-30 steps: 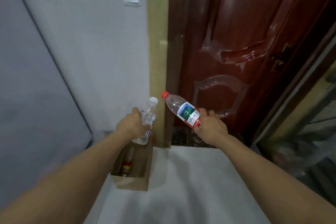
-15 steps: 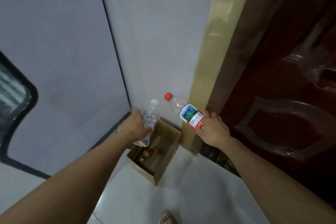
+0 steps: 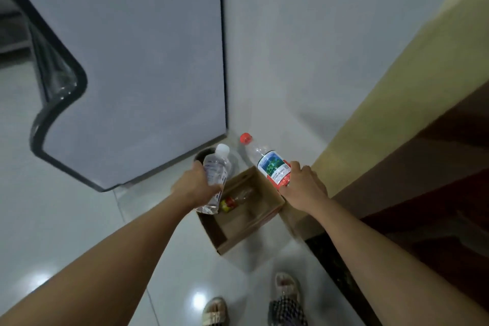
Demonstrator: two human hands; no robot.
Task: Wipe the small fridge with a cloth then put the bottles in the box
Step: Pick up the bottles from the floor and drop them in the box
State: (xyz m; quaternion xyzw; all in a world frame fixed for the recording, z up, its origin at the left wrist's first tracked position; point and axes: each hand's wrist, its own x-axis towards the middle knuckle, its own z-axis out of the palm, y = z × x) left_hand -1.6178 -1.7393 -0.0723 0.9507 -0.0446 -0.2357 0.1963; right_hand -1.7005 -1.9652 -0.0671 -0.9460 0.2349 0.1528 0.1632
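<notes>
Feet in sandals [image 3: 287,291] at the bottom edge, standing on pale floor tiles [image 3: 66,219]. Just ahead, the cardboard box [image 3: 248,230] sits open on the floor with one small bottle [image 3: 236,197] already lying inside. Left hand [image 3: 194,188] grips a clear white-capped bottle [image 3: 215,177], base directly above the box's near-left corner, long axis tilted cap-up and away. Right hand [image 3: 304,185] grips the red-capped bottle [image 3: 267,164] by its base, above the box's right rim, neck pointing up-left. Left hand looks nearer the opening, so a straight drop down. Beyond, the fridge side [image 3: 132,61]. Versus a second ago: view has tipped down, door mostly out of frame, both bottles now lower over the box.
</notes>
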